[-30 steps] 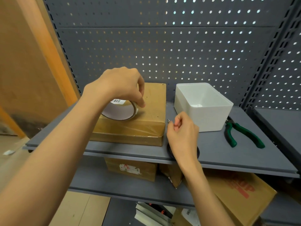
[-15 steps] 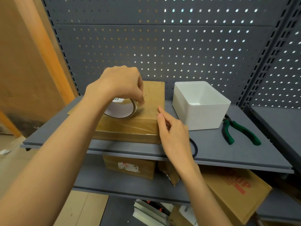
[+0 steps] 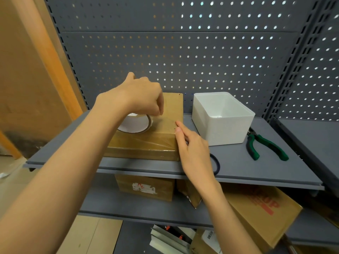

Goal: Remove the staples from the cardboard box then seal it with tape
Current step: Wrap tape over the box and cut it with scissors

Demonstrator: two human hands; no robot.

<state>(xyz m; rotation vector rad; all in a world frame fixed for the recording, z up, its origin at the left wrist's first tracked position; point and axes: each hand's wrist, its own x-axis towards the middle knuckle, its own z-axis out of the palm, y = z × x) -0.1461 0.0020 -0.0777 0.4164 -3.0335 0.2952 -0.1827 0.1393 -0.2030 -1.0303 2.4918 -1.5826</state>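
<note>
A flat brown cardboard box [image 3: 170, 109] lies on the grey shelf [image 3: 256, 173], its near top and front covered with shiny clear tape. My left hand [image 3: 141, 94] grips a roll of clear tape [image 3: 135, 124] that rests on the box top. My right hand [image 3: 192, 147] lies flat with fingers extended, fingertips pressing on the box's right top edge. No staples are visible on the box.
A white plastic bin [image 3: 222, 118] stands right of the box. Green-handled pliers [image 3: 264, 145] lie further right. A dark ring [image 3: 216, 164] sits under my right wrist. Perforated panels close the back and right. Several cardboard boxes [image 3: 260, 213] fill the lower shelf.
My right hand opened from a pinch near the bin and moved left onto the box's right edge. My left hand carried the tape roll slightly farther back along the box top.
</note>
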